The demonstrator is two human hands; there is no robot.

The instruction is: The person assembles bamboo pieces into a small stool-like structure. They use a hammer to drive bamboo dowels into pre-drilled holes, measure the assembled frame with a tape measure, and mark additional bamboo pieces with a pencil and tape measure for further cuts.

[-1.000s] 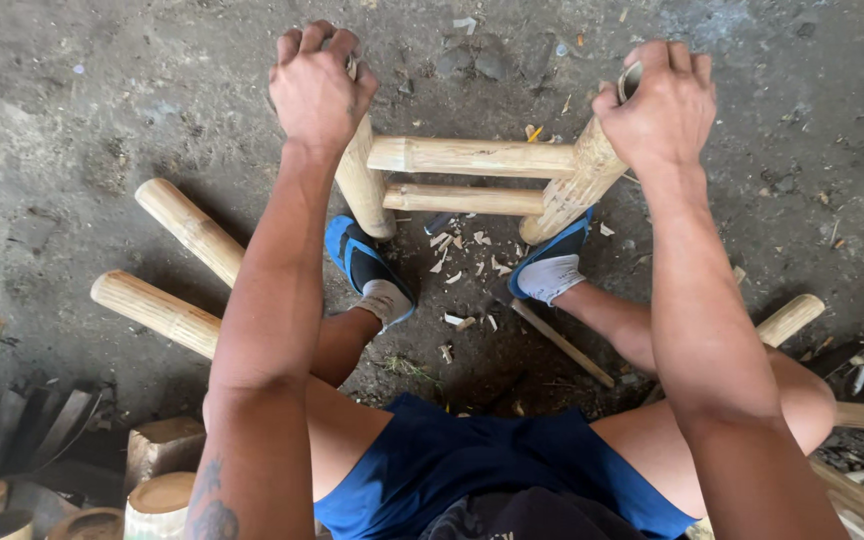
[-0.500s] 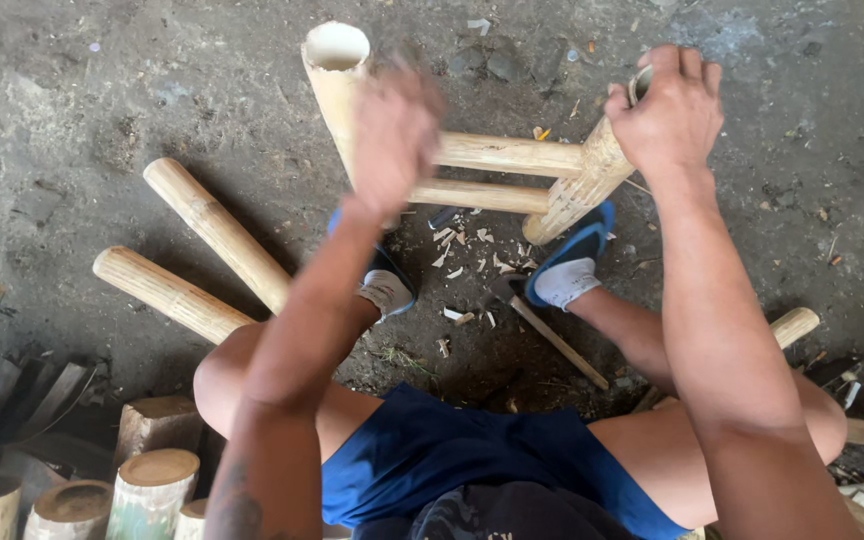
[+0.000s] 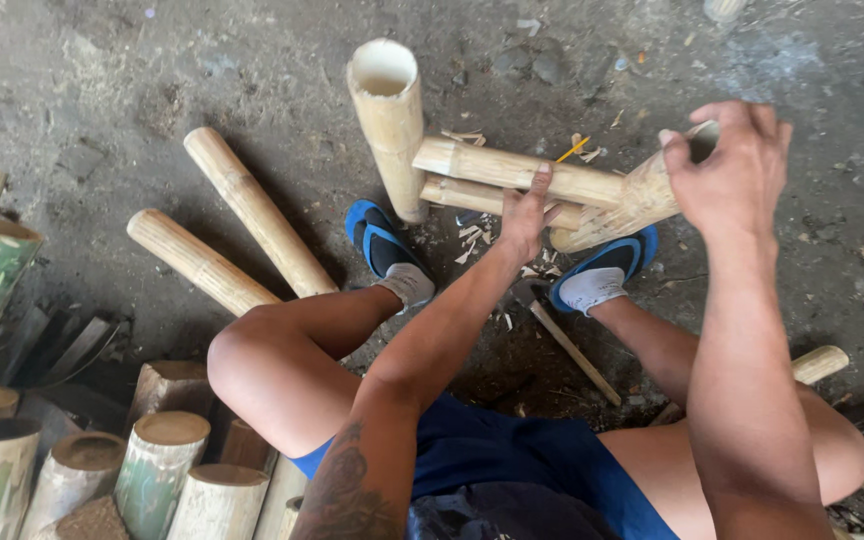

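A bamboo frame stands on the ground between my feet: an upright hollow post (image 3: 389, 120) at the left, two horizontal rungs (image 3: 512, 170) and a tilted post (image 3: 632, 200) at the right. My left hand (image 3: 525, 212) reaches low to the rungs, its fingers touching the lower one with the palm loosely open. My right hand (image 3: 734, 165) is closed over the top end of the tilted post. My feet in blue sandals (image 3: 380, 240) brace the frame's base.
Two loose bamboo poles (image 3: 252, 215) lie on the dirt to the left. Several cut bamboo stumps (image 3: 157, 465) crowd the lower left corner. A hammer-like tool (image 3: 567, 340) lies between my legs. Shavings litter the ground near the frame.
My left hand let go of the left post's top and dropped down to the rungs. My right hand stays on the right post. The view has shifted.
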